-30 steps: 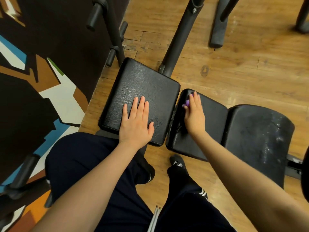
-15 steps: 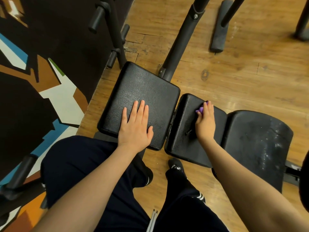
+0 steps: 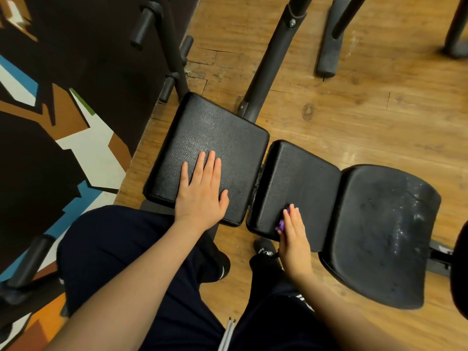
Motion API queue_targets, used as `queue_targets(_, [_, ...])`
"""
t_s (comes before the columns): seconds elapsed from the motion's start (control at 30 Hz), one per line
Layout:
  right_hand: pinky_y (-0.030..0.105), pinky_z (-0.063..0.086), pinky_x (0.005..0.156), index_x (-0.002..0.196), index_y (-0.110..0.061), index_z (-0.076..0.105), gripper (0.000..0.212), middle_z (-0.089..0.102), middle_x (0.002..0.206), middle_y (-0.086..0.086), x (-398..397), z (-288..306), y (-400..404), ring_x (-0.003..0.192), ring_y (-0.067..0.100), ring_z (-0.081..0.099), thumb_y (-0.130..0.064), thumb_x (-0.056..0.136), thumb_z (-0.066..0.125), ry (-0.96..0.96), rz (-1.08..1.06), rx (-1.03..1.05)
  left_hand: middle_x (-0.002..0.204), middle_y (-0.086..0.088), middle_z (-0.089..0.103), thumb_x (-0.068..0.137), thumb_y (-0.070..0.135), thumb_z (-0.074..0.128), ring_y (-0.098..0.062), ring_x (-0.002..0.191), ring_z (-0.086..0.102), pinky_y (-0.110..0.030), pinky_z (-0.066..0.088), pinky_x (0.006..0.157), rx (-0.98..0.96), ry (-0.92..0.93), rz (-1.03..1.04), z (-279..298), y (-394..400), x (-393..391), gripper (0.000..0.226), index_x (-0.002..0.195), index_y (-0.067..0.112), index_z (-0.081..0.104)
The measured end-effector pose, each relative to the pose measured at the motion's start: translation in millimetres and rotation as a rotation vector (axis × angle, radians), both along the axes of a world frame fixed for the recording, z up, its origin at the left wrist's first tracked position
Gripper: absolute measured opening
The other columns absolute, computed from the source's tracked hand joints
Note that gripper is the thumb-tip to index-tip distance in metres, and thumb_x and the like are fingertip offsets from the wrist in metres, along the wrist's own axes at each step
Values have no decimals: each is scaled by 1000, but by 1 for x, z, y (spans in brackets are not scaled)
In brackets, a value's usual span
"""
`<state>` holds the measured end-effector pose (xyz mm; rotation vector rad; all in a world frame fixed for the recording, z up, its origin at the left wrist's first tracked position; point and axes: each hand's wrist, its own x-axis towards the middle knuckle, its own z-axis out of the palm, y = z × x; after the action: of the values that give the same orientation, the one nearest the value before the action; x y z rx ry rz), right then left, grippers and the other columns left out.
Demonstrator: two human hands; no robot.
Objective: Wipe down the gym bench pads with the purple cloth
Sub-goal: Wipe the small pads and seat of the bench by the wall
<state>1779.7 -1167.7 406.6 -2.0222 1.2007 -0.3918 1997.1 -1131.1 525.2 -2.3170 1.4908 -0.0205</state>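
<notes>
At 6 o'clock on the middle pad [image 3: 301, 178], the right hand [image 3: 295, 239] presses the purple cloth [image 3: 281, 225] with straight fingers; left hand [image 3: 201, 196] lies flat, holding nothing, on the left pad [image 3: 207, 138].

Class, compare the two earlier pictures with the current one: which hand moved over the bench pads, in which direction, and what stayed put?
The right hand, pressing the purple cloth under its fingers, slid across the middle pad from the far edge back to the near edge, towards the person. Nothing was picked up or let go. The left hand stayed flat on the left pad, and the right pad stayed untouched.
</notes>
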Motion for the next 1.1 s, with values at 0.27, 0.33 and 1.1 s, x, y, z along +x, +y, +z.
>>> queue_targets(0.27, [20,15,111,137,-1,40,49,24,145,-2,-24,-9,-22,138,13,18,1,89,54,7,16,5,154,-14,27,86,44,22,-29,143,21,-50,6,112,-11,0,0,-1,0,0,73,147,3,27])
queue_targets(0.33, [23,15,111,138,-1,38,51,21,146,-4,-26,-7,-28,138,14,17,2,89,54,25,-27,28,154,-14,27,87,44,22,-30,143,22,-51,7,112,-13,-9,-6,-1,0,1,73,147,3,28])
queue_targets(1.1, [36,22,112,142,-2,30,45,20,154,11,-1,-10,-156,141,26,18,-13,98,40,152,-261,104,154,-15,27,86,42,44,-30,143,22,-51,6,112,-30,-20,-11,-3,0,0,74,147,3,27])
